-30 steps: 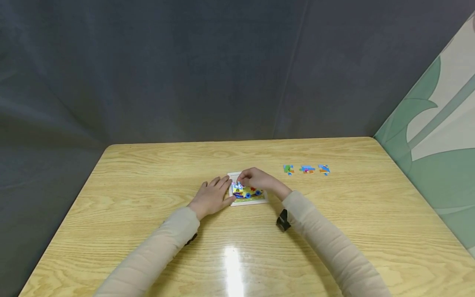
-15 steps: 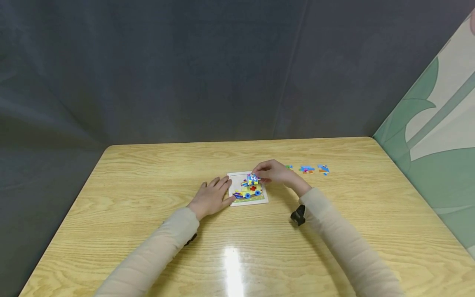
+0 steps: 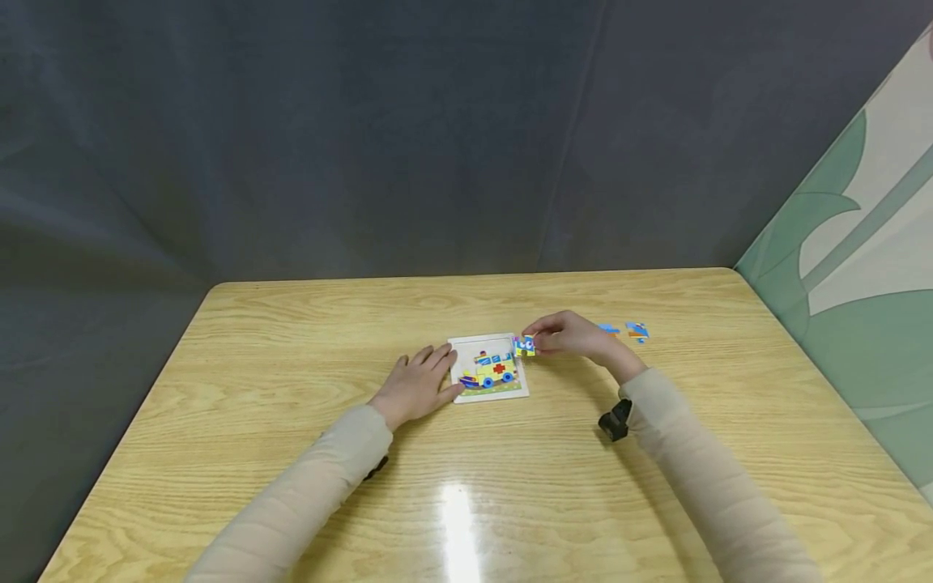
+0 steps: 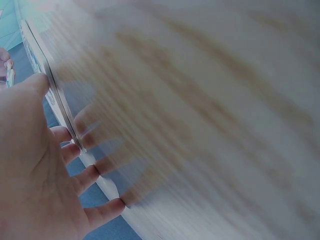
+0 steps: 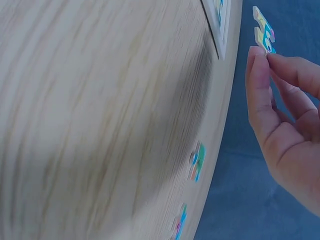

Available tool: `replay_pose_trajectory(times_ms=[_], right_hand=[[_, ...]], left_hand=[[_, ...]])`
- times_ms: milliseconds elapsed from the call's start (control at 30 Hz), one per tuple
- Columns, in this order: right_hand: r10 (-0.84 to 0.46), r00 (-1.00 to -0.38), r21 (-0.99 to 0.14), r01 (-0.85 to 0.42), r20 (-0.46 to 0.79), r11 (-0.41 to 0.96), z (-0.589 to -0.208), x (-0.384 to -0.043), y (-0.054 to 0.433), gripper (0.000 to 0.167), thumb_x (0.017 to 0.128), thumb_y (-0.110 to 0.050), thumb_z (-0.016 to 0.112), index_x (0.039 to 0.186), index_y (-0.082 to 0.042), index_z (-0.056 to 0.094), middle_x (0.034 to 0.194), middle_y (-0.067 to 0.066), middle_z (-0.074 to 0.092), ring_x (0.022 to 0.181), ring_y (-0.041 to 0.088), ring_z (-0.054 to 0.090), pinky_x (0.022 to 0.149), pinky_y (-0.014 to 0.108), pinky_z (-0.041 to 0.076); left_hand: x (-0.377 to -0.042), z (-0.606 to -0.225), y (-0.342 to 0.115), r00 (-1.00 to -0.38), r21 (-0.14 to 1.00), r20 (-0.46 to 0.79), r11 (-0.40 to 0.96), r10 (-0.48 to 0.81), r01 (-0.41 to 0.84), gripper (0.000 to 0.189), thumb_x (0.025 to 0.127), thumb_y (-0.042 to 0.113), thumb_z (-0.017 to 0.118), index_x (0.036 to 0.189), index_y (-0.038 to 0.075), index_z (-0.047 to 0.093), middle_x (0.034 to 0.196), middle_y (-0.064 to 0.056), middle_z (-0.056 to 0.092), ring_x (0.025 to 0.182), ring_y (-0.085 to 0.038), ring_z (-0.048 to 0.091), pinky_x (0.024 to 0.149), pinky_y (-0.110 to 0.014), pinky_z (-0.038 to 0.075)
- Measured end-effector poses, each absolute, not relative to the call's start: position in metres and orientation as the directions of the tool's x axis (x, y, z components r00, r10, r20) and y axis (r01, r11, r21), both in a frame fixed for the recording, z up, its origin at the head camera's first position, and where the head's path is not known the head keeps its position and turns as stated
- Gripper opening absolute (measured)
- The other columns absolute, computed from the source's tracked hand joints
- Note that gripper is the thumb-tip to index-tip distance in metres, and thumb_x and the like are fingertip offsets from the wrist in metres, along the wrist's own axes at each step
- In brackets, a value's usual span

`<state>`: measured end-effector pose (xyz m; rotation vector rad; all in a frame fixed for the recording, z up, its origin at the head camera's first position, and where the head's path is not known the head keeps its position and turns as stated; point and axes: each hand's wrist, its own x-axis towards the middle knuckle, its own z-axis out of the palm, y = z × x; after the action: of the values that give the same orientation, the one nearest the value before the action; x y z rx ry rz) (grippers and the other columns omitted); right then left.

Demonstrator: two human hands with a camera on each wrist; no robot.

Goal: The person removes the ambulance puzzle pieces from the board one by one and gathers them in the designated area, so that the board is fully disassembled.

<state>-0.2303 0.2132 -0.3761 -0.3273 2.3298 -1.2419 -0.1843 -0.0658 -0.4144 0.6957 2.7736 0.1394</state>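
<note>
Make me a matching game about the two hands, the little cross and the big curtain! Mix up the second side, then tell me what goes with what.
Things:
1. left hand
2. right hand
3. cross
4. curtain

Where or how:
A. pinching a piece with eyes on it
B. dark, behind the table
C. at the left edge of the frame
D. red, on the yellow van

Right pairs: 1-C, 2-A, 3-D, 4-B
</note>
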Motion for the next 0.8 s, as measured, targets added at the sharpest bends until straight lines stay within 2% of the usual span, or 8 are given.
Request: replay_pose_trajectory(times_ms=[367,433,600,667,800], right_hand=[[-0.401,-0.860,-0.844,0.061,-0.315,0.533,-0.380,-0.227,0.243,0.035,0.093,0.000,0.054,0.124,0.017,0.052,0.096,0.001,0.066,0.081,-0.001,0.062,0.087,0.030,0.056],[-0.402,-0.861,-0.841,0.054,-0.313,0.538,-0.381,-0.226,0.248,0.036,0.093,-0.003,0.056,0.123,0.017,0.052,0.102,0.005,0.067,0.082,-0.002,0.061,0.089,0.031,0.056],[-0.393,-0.865,-0.828,0.045,-0.312,0.559,-0.382,-0.223,0.257,0.038,0.094,-0.006,0.056,0.124,0.017,0.052,0.124,0.024,0.060,0.086,-0.004,0.061,0.093,0.034,0.055],[-0.382,-0.867,-0.821,0.052,-0.320,0.568,-0.383,-0.223,0.259,0.038,0.094,-0.005,0.056,0.125,0.017,0.052,0.127,0.028,0.057,0.087,-0.004,0.061,0.093,0.033,0.055],[-0.373,-0.863,-0.812,0.071,-0.341,0.579,-0.385,-0.224,0.264,0.039,0.094,-0.005,0.056,0.126,0.016,0.051,0.123,0.026,0.060,0.086,-0.003,0.061,0.089,0.029,0.056]], left_hand=[[-0.183,-0.413,-0.065,-0.845,0.175,-0.250,0.880,0.473,0.441,0.065,0.100,0.052,0.035,0.153,0.016,0.026,0.161,-0.001,0.020,0.148,-0.029,0.021,0.115,-0.058,0.026],[-0.183,-0.412,-0.065,-0.845,0.176,-0.250,0.880,0.473,0.441,0.065,0.100,0.052,0.035,0.153,0.016,0.026,0.161,-0.001,0.020,0.148,-0.029,0.021,0.115,-0.058,0.026],[-0.183,-0.413,-0.065,-0.845,0.170,-0.248,0.880,0.474,0.444,0.065,0.100,0.053,0.035,0.153,0.016,0.025,0.161,-0.001,0.020,0.148,-0.029,0.021,0.115,-0.058,0.027],[-0.184,-0.413,-0.065,-0.845,0.169,-0.247,0.880,0.475,0.445,0.065,0.100,0.053,0.035,0.153,0.016,0.025,0.161,-0.001,0.020,0.148,-0.029,0.021,0.115,-0.058,0.027],[-0.183,-0.414,-0.065,-0.845,0.172,-0.247,0.879,0.475,0.444,0.065,0.100,0.053,0.035,0.153,0.016,0.025,0.161,-0.001,0.020,0.148,-0.029,0.021,0.115,-0.058,0.027]])
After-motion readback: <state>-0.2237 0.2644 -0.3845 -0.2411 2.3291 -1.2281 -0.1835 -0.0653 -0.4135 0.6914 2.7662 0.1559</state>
